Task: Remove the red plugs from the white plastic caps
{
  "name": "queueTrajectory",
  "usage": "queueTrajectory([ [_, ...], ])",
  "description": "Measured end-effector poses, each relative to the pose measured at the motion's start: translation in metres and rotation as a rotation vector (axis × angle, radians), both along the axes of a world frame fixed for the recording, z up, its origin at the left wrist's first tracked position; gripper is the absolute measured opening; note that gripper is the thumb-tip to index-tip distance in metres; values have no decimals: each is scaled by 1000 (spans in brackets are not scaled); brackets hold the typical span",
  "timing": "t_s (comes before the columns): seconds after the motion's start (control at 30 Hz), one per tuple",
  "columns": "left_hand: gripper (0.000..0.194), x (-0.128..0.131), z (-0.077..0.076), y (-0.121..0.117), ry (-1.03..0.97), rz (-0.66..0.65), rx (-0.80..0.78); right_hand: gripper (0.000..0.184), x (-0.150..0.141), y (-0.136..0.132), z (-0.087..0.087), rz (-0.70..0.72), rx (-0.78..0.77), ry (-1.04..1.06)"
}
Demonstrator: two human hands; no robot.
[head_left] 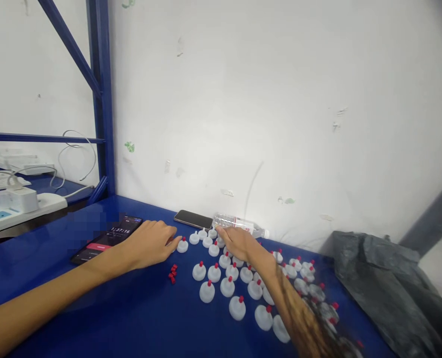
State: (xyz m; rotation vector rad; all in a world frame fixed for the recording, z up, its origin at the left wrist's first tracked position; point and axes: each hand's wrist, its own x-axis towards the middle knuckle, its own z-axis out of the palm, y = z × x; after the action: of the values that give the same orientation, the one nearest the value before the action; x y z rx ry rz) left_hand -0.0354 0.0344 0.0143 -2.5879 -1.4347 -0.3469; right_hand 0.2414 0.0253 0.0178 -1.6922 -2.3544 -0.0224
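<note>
With the left hand [155, 242] beside a round, white plastic piece with a red tip [182, 245] and the right hand [239, 242] among its neighbours [214, 249] near the blue surface's [131, 308] back edge, grips unclear, light pinching seems safest.

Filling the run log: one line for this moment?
left hand: at red-tipped white piece | right hand: over white pieces | loose red caps: on blue table

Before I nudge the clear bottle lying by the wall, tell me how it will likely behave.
The bottle lies on its side and looks round, so it would probably roll if pushed; the wall close behind should stop it that way. Its clear sides look like thin plastic, so a firm squeeze might dent them.
</note>
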Motion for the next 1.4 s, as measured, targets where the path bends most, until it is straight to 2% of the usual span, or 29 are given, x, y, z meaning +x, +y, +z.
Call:
queueTrajectory([
  [0.1, 40, 3, -4, -9, 56, -101, -7, 64, -1, 0, -1, -1, 22, 1],
  [0.2, 39, 6, -16, -15, 117, -160, 16, 61, 5, -5, 7, -3, 86, 11],
  [0.37, 25, 7, -27, -18, 140, -221, -14, 46, 16, -32, 23, -13, 240, 74],
  [0.5, 21, 8, -30, -16, 128, -258, -40, 27, 15, -57, 14, 14, 368, 152],
  [0.67, 26, 11, -30, -10, 6, -230, 0, 12, 3, -69, -1, 95, 490, 125],
  [0.83, 19, 13, -24, -8, -255, -297, -35, 13, -11, -77, -1, 166, 392, 66],
  [1.03, 14, 17, -28, -13, -484, -384, -94, 30, -22, -86, -4, 270, 300, 73],
  [1.17, 12, 19, -30, -13, -504, -411, -91, 38, -27, -87, -7, 286, 300, 133],
  [1.4, 21, 16, -34, -13, -439, -508, -19, 30, -33, -88, -11, 324, 305, 73],
])
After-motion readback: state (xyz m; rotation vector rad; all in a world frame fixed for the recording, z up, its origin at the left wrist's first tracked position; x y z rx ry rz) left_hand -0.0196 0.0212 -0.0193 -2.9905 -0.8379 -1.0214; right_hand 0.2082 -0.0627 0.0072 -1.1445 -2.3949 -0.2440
